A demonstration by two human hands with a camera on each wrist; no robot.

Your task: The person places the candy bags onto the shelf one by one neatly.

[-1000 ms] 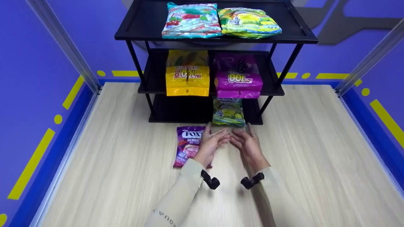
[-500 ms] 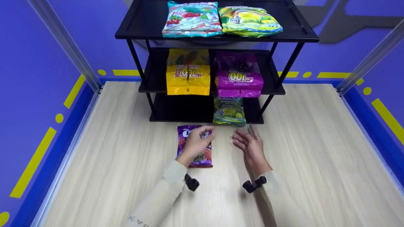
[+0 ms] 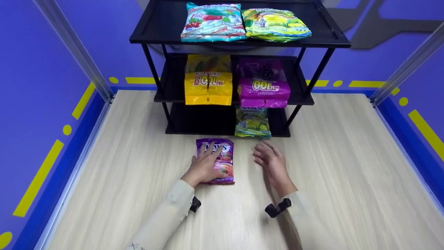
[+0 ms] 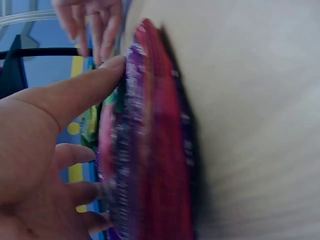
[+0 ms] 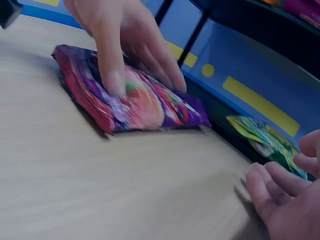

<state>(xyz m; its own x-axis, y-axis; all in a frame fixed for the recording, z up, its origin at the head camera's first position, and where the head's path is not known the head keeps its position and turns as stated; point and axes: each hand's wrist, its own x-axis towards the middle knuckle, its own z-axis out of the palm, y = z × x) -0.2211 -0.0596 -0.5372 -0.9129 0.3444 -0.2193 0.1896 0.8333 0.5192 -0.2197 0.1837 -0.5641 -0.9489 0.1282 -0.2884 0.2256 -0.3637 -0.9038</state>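
Note:
A purple Fox's candy bag (image 3: 226, 158) lies flat on the table in front of the shelf. My left hand (image 3: 204, 166) is spread over it, fingers toward its top and thumb over the lower right corner. In the right wrist view, the thumb and fingers of that left hand (image 5: 127, 45) reach down onto the candy bag (image 5: 137, 107). To the right, my right hand (image 3: 272, 163) hovers just above the table, palm turned inward, fingers loosely bent and holding nothing. Just beyond its fingertips is a green-yellow candy bag (image 3: 252, 123) on the bottom shelf.
The black three-tier shelf (image 3: 201, 119) stands at the back. On its middle tier are a yellow bag (image 3: 208, 86) and a magenta bag (image 3: 263, 86). A teal candy bag (image 3: 213, 23) and a yellow-green candy bag (image 3: 275, 26) lie on top. Blue walls (image 3: 41, 86) enclose the table.
My left hand has moved left from beside the right hand and come down onto the purple candy bag, fingers spreading. The right hand has barely moved; its fingers are slightly more bent.

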